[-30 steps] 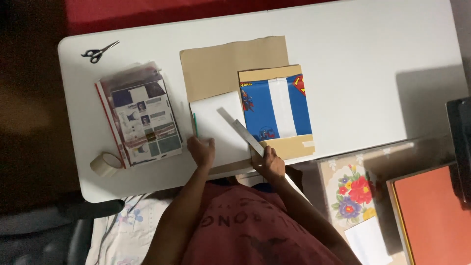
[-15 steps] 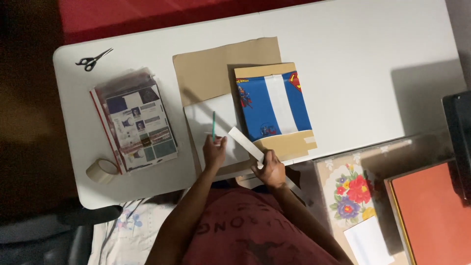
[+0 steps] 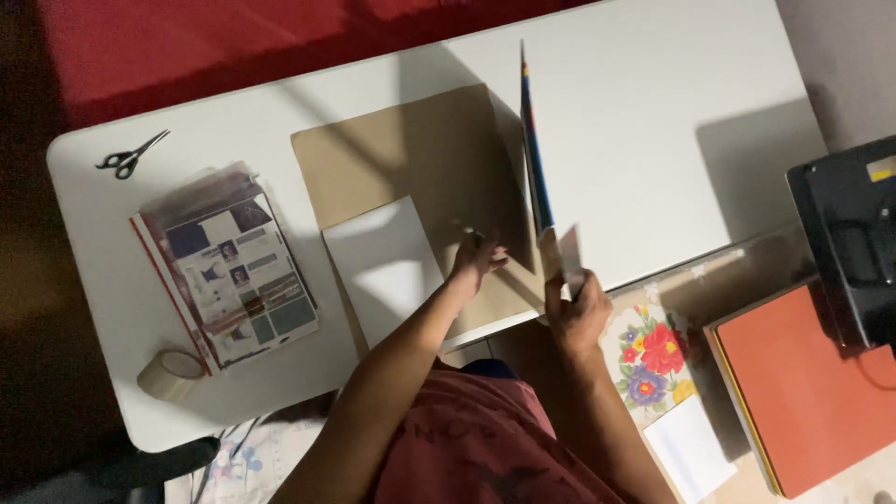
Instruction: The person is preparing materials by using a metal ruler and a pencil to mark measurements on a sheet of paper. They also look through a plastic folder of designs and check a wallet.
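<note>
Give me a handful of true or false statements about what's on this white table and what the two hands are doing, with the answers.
1. The right hand holds the blue book up on its edge. True.
2. The scissors lie on the brown paper. False: they lie on the bare white table, near its far left corner.
3. The roll of tape sits at the near left, beside the stack of printed sheets. True.
4. The left hand rests on the stack of printed sheets. False: it rests on the brown paper, beside the white sheet.
</note>
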